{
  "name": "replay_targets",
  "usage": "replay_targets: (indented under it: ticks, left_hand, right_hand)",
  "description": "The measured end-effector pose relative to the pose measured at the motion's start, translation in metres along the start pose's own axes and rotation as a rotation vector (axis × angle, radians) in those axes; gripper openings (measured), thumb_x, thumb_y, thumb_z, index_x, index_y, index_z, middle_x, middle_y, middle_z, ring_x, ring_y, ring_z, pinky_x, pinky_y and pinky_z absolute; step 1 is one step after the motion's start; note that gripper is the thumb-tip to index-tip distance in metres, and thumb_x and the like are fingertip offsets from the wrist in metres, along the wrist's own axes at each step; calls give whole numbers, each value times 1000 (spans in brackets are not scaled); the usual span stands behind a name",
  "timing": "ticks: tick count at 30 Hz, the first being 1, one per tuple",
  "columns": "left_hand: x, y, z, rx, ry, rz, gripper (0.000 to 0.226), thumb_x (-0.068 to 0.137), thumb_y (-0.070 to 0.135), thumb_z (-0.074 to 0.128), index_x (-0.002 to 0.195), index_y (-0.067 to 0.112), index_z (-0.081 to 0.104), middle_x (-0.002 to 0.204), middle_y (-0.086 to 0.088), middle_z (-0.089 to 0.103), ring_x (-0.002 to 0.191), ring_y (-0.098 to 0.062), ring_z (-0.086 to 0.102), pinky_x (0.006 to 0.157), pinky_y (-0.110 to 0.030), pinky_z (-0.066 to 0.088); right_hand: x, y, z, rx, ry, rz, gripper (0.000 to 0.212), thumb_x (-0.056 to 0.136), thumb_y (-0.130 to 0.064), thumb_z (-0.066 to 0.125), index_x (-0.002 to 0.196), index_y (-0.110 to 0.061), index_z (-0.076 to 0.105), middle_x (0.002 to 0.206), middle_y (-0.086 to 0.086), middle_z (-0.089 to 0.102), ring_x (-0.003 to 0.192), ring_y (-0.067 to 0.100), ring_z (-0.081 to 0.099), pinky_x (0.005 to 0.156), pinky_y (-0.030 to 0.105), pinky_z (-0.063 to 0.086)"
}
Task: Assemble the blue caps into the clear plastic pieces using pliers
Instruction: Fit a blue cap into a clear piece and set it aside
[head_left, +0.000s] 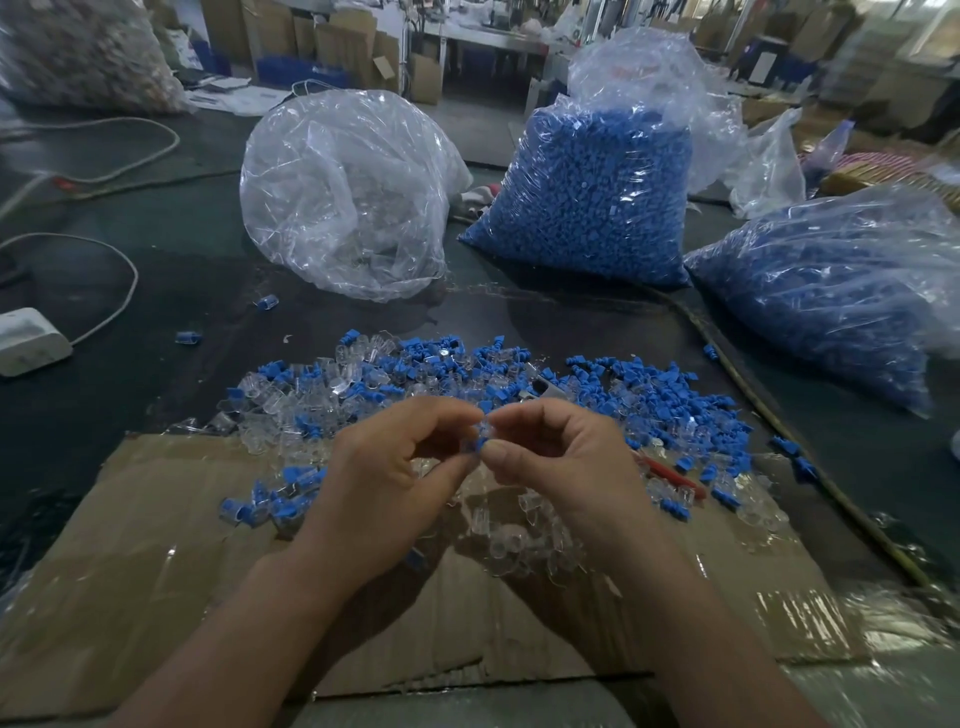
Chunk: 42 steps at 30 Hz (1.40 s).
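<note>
My left hand and my right hand meet above a flattened cardboard sheet. Between their fingertips they pinch one small blue cap together with a clear plastic piece; which hand holds which part I cannot tell. A loose heap of blue caps and clear pieces spreads across the table just beyond the hands. Red-handled pliers lie in the heap to the right of my right hand, partly hidden by it.
A clear bag of clear pieces stands behind the heap. Two bags of blue caps sit at back centre and right. A white power strip with cable lies at left. A cord runs along the right.
</note>
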<state>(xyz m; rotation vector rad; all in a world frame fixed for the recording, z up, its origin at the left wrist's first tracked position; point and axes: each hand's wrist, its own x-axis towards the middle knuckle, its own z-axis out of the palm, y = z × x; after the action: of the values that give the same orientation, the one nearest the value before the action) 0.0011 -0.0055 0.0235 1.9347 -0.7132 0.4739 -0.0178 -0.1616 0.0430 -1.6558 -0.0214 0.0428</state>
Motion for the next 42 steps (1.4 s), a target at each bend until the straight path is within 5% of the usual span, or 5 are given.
replay_targets:
  ticks: [4,9,23,30,42]
  left_hand:
    - [1,4,-3,18,14,36,36,67,7,75,94,25,59,85,22,59,82,1,60,69,-10,49]
    - [3,4,0,13,49,21,33,70,-2,69,91,22,61,81,10,61,78,-3,59,68,-14,50]
    - [8,5,-6,-601,-72,-585,10,63,5,69,61,15,66,59,-8,67,49,-15,63,49,-18,50]
    - [11,2,-11,-765,-88,-754,8,52,8,67,56,14,71,56,-9,65,46,-17,61,44,-20,49]
    - [10,0,-12,-814,-157,-813,7,51,8,69,55,13,71,55,-6,64,46,-14,61,43,-20,49]
  right_hand:
    - [-1,-1,-3,113,-180,73,22,63,-22,69,85,-22,71,85,3,72,77,16,69,67,21,54]
    - [2,1,0,158,-125,-17,22,64,-17,68,85,-17,70,81,4,72,72,15,68,64,19,53]
    - [0,2,3,59,-91,-84,32,53,-21,73,84,-20,66,78,-5,72,76,9,68,65,15,51]
    - [2,11,6,-78,-90,-328,35,71,3,68,87,-28,69,81,-13,71,80,6,67,71,16,52]
    - [7,23,7,-278,58,-632,34,71,-7,70,103,-13,63,91,-15,65,78,-1,65,71,13,51]
